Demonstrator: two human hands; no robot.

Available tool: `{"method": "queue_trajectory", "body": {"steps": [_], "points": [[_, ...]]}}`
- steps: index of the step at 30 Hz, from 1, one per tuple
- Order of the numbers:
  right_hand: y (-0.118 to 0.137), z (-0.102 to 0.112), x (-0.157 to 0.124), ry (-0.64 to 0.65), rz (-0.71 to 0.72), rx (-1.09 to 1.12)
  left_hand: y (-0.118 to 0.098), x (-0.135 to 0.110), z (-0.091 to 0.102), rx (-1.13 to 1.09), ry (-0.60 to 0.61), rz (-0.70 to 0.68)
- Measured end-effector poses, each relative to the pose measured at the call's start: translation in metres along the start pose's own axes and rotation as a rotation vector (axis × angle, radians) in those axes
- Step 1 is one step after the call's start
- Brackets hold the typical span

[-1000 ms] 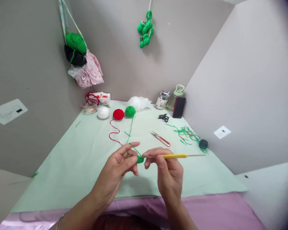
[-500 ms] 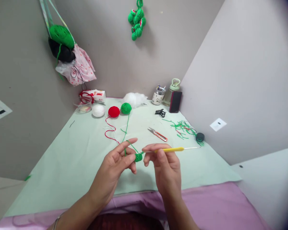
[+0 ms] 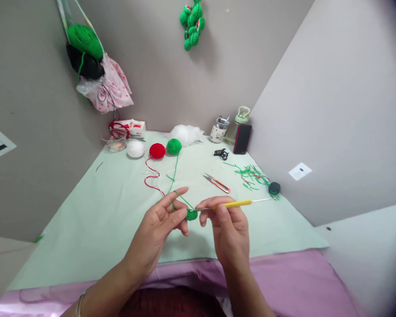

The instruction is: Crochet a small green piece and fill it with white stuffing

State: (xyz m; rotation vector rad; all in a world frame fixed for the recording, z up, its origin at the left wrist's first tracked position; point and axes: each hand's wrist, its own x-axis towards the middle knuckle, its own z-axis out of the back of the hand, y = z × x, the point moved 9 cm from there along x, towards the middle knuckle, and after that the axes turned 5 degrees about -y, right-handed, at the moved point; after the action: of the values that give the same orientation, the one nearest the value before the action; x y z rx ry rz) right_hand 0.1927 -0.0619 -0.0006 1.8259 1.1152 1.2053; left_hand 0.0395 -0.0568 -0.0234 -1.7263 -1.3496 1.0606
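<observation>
Green crochet piece (image 3: 192,215) with yellow-handled crochet hook (image 3: 238,204)

Pinched in left hand (image 3: 161,220), above pale green tablecloth (image 3: 95,229). Gripped in right hand (image 3: 230,226): the hook, metal tip at the piece. Looped on left hand: green yarn strand (image 3: 176,169), leading from green yarn ball (image 3: 174,146). Beyond: red yarn ball (image 3: 157,151), white yarn ball (image 3: 135,149), orange-handled thread snips (image 3: 221,185).

Partly covered, partly cropped
The left hand (image 3: 161,221) hides part of the green crochet piece (image 3: 192,215); the right hand (image 3: 231,226) covers part of the yellow-handled hook (image 3: 239,204). Near the worktop's (image 3: 102,211) far right corner, the phone (image 3: 243,139) partly hides the bottle (image 3: 231,133). The view's top edge crops the hanging green bunch (image 3: 193,22).
</observation>
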Motion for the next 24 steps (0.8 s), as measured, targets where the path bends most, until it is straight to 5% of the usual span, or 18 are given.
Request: {"method": "queue_trajectory", "body": {"steps": [10, 15, 19, 24], "points": [[0.031, -0.024, -0.022, 0.189, 0.485, -0.53, -0.002, -0.002, 0.018, 0.103, -0.086, -0.134], [0.029, -0.036, -0.043, 0.226, 0.779, -0.784, 0.009, -0.005, 0.012, -0.045, -0.051, -0.008], [0.027, -0.018, -0.029, 0.06, 0.54, -0.562, 0.02, -0.003, 0.007, -0.215, 0.027, 0.197], [0.009, -0.009, -0.011, -0.015, 0.148, -0.15, 0.009, -0.002, 0.004, -0.205, 0.035, 0.134]]}}
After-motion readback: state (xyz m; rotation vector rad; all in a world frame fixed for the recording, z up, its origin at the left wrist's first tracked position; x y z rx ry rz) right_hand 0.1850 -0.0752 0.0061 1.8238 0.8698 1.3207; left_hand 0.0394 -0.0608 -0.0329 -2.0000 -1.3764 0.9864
